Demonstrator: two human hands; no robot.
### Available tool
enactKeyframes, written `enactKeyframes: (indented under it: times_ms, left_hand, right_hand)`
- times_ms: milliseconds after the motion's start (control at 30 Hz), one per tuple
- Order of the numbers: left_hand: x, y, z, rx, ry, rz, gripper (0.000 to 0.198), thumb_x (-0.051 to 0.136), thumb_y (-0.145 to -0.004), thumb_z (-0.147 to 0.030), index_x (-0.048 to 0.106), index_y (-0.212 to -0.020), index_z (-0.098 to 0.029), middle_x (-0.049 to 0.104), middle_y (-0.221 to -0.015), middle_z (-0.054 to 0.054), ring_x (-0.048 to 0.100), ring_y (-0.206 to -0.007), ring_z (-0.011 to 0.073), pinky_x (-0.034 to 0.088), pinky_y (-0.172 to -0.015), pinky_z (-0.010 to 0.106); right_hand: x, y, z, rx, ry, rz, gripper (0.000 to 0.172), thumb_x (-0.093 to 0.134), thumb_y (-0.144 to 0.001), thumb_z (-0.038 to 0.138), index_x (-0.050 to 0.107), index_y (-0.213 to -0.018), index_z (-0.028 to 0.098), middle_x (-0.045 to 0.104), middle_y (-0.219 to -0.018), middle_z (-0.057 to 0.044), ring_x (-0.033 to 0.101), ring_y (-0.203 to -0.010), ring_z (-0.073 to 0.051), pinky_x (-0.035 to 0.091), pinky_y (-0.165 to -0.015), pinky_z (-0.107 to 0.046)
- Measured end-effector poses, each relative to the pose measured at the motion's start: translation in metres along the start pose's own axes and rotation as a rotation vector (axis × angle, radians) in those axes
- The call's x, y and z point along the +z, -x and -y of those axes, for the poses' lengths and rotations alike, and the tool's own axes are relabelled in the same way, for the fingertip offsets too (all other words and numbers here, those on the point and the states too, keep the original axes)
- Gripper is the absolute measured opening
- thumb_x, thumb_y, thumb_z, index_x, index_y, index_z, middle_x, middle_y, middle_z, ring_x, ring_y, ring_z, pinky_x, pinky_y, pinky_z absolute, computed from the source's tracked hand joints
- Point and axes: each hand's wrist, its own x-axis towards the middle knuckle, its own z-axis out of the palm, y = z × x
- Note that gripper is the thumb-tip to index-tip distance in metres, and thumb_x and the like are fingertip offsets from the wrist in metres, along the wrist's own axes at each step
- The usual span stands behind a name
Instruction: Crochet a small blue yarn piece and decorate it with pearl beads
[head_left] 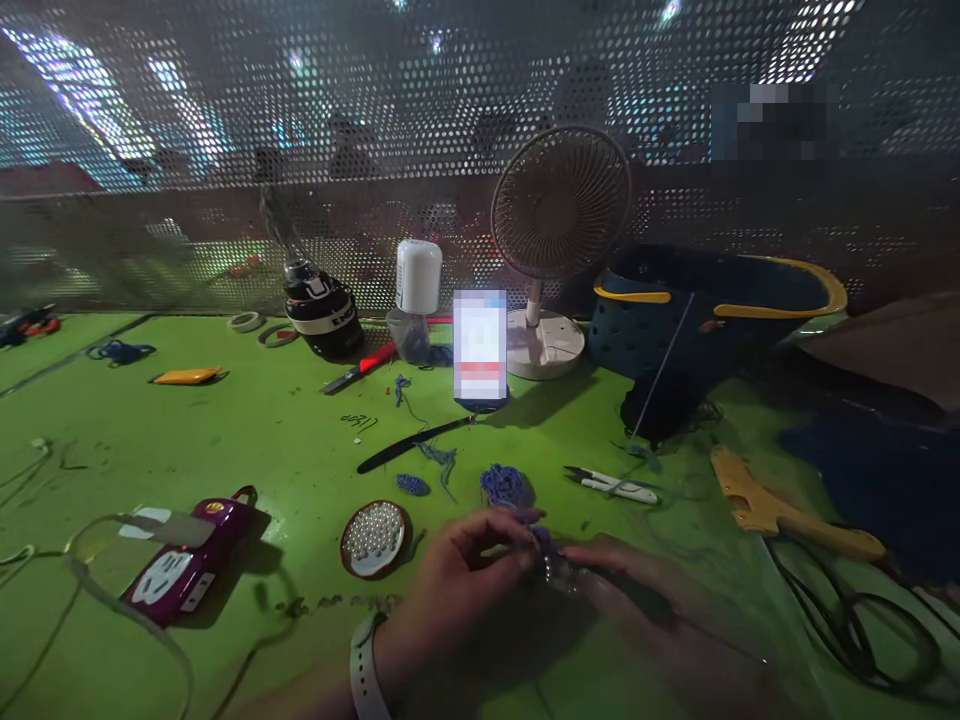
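My left hand [465, 575], with a white band on its wrist, is pinched shut on a small blue crocheted piece [544, 545] with beads. My right hand [622, 580] meets it from the right, fingers closed on a thin tool I cannot make out. Just beyond my fingers lies a finished blue crochet flower [504, 485]. A round dish of white beads [373, 538] sits left of my left hand. White thread snips [611, 485] lie beyond my right hand.
On the green table stand a phone [480, 348], a small fan [551, 250], a white-capped bottle [416, 295] and a navy basket [675, 320]. A purple power strip [184, 565] lies left, yellow-handled scissors [780, 510] right. A perforated screen closes the back.
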Motion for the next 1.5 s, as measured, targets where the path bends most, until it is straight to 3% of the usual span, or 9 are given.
enactKeyframes:
  times_ms: [233, 333, 433, 533, 733, 933, 1133, 1267, 1500]
  left_hand:
    - [0.000, 0.001, 0.000, -0.030, -0.100, -0.068, 0.039, 0.076, -0.075, -0.023, 0.070, -0.113, -0.026, 0.064, -0.126, 0.008, 0.061, -0.105, 0.0199, 0.049, -0.090, 0.034]
    - [0.002, 0.002, -0.005, -0.057, -0.119, -0.076, 0.043, 0.077, -0.074, -0.025, 0.068, -0.116, -0.026, 0.067, -0.120, 0.008, 0.064, -0.096, 0.0188, 0.050, -0.087, 0.034]
    - [0.003, 0.002, -0.006, -0.062, -0.057, -0.059, 0.044, 0.077, -0.074, -0.027, 0.068, -0.117, -0.026, 0.072, -0.108, 0.007, 0.065, -0.090, 0.0170, 0.050, -0.089, 0.035]
    - [0.002, 0.003, -0.002, -0.049, 0.014, -0.042, 0.041, 0.077, -0.075, -0.026, 0.068, -0.115, -0.027, 0.069, -0.118, 0.007, 0.064, -0.098, 0.0182, 0.047, -0.095, 0.037]
    - [0.001, 0.002, 0.000, 0.051, -0.021, -0.090, 0.034, 0.076, -0.075, -0.024, 0.072, -0.108, -0.027, 0.065, -0.126, 0.006, 0.059, -0.113, 0.0211, 0.043, -0.100, 0.036]
    - [0.002, -0.001, -0.002, -0.061, 0.029, -0.096, 0.043, 0.081, -0.070, -0.023, 0.071, -0.111, -0.027, 0.075, -0.082, 0.000, 0.064, -0.074, 0.0097, 0.049, -0.072, 0.023]
    - [0.004, -0.002, 0.006, -0.158, 0.143, -0.129, 0.048, 0.086, -0.062, -0.030, 0.073, -0.107, -0.026, 0.071, -0.068, -0.002, 0.061, -0.065, 0.0083, 0.047, -0.069, 0.023]
    - [0.008, -0.002, 0.003, -0.159, 0.139, -0.160, 0.047, 0.087, -0.059, -0.033, 0.074, -0.104, -0.026, 0.069, -0.065, -0.003, 0.059, -0.062, 0.0067, 0.045, -0.065, 0.019]
    - [0.011, 0.002, 0.005, -0.084, 0.018, -0.227, 0.047, 0.083, -0.064, -0.031, 0.072, -0.110, -0.026, 0.074, -0.077, 0.001, 0.063, -0.071, 0.0105, 0.049, -0.070, 0.022]
  right_hand:
    - [-0.003, 0.006, -0.008, -0.012, 0.062, -0.009, 0.017, 0.063, -0.087, 0.039, 0.072, -0.100, 0.032, 0.076, -0.100, -0.001, 0.072, -0.091, -0.020, 0.061, -0.081, -0.030]
    - [-0.007, 0.004, -0.011, -0.069, 0.123, 0.096, 0.022, 0.059, -0.090, 0.036, 0.069, -0.110, 0.033, 0.074, -0.110, -0.001, 0.070, -0.099, -0.020, 0.059, -0.084, -0.030]
    - [-0.011, -0.001, -0.011, -0.240, 0.168, 0.214, 0.030, 0.056, -0.092, 0.037, 0.064, -0.121, 0.033, 0.071, -0.117, -0.002, 0.068, -0.104, -0.021, 0.058, -0.085, -0.031]
    - [-0.011, -0.004, -0.012, -0.349, 0.131, 0.141, 0.035, 0.056, -0.090, 0.045, 0.063, -0.123, 0.034, 0.072, -0.115, -0.004, 0.068, -0.103, -0.024, 0.059, -0.083, -0.032]
    - [-0.007, -0.001, -0.016, -0.293, 0.059, 0.117, 0.036, 0.053, -0.091, 0.048, 0.065, -0.121, 0.033, 0.073, -0.112, -0.005, 0.070, -0.100, -0.024, 0.060, -0.082, -0.034]
    - [-0.011, -0.006, -0.006, -0.403, 0.189, 0.205, 0.029, 0.053, -0.094, 0.037, 0.061, -0.122, 0.030, 0.071, -0.112, -0.004, 0.069, -0.099, -0.018, 0.059, -0.080, -0.027]
    - [-0.011, -0.010, 0.008, -0.789, 0.531, -0.022, 0.026, 0.052, -0.091, 0.012, 0.064, -0.111, 0.024, 0.074, -0.095, -0.002, 0.067, -0.092, -0.016, 0.055, -0.081, -0.027]
    - [-0.003, -0.005, 0.006, -0.800, 0.627, -0.188, 0.030, 0.045, -0.091, 0.007, 0.066, -0.106, 0.024, 0.074, -0.098, -0.004, 0.064, -0.096, -0.017, 0.044, -0.093, -0.036]
    - [0.009, -0.001, 0.009, -0.752, 0.619, -0.156, 0.029, 0.044, -0.093, 0.011, 0.066, -0.110, 0.016, 0.075, -0.105, -0.009, 0.064, -0.101, -0.019, 0.027, -0.110, -0.041]
